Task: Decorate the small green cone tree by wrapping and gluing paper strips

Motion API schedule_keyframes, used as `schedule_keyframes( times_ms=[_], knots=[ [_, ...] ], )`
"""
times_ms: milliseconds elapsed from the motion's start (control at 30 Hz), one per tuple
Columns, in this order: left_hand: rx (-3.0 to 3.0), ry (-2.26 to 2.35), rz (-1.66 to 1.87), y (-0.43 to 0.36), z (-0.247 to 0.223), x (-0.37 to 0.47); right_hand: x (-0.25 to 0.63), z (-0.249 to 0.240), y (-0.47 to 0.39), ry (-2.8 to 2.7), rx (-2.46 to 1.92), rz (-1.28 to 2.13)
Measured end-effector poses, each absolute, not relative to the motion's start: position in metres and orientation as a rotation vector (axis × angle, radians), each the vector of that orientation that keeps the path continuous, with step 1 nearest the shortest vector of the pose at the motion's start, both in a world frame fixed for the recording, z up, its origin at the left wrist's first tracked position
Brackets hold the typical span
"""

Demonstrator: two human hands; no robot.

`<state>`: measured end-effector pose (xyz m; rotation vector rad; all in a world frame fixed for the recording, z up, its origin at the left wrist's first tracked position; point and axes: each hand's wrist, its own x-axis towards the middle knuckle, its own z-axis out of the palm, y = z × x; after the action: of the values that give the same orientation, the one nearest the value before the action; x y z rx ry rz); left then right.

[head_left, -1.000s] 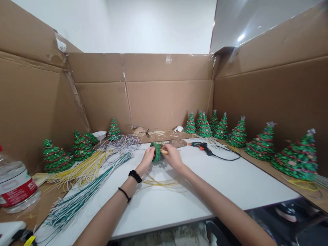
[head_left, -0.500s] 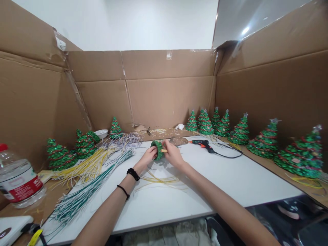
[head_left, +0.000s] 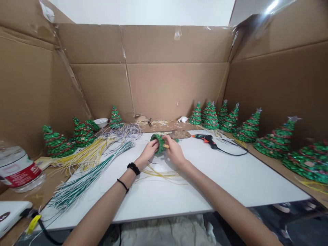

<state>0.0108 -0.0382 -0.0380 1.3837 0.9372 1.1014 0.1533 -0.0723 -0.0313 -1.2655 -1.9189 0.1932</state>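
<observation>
Over the middle of the white board, a small green tree [head_left: 160,145] lies tipped on its side with its hollow base facing left. My left hand [head_left: 149,150] grips its rim, the fingers partly inside the hollow. Against its other side, my right hand [head_left: 174,150] is closed round a short wooden stick [head_left: 166,146] that pokes out between the fingers. Just below the hands, loose yellow wires [head_left: 161,174] lie on the board. A brown glue-stained pad [head_left: 180,134] sits behind my right hand, with the tip of a black and orange glue gun [head_left: 208,140] beside it.
Bundles of yellow wire [head_left: 84,153] and green wire [head_left: 92,179] spread at left, near a water bottle [head_left: 19,167] and a white device [head_left: 12,213]. Finished trees [head_left: 210,116] line the right and back. A white bowl [head_left: 101,122] stands at back left. Cardboard walls [head_left: 176,89] enclose the board.
The view has tilted down, so things sit higher in the picture. Both hands keep hold at the small tree, with only slight shifts of the fingers.
</observation>
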Motion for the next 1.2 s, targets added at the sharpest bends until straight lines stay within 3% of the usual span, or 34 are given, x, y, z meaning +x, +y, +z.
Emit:
schedule_keyframes(
  times_ms=[333, 667, 867, 1200],
  knots=[
    [1.44, 0.985, 1.144, -0.033, -0.036, 0.008, 0.175, -0.004, -0.067, -2.075, -1.518, 0.02],
    [1.786, 0.982, 1.331, -0.031, -0.032, -0.001, 0.164, -0.009, -0.066, -2.19, -1.354, -0.263],
    [1.903, 1.008, 1.093, -0.026, -0.033, -0.007, 0.178, 0.0, -0.066, -2.219, -1.307, -0.285],
    [2.269, 1.331, 0.994, -0.034, -0.031, -0.004, 0.175, -0.002, -0.07, -2.235, -1.263, -0.405]
  ],
)
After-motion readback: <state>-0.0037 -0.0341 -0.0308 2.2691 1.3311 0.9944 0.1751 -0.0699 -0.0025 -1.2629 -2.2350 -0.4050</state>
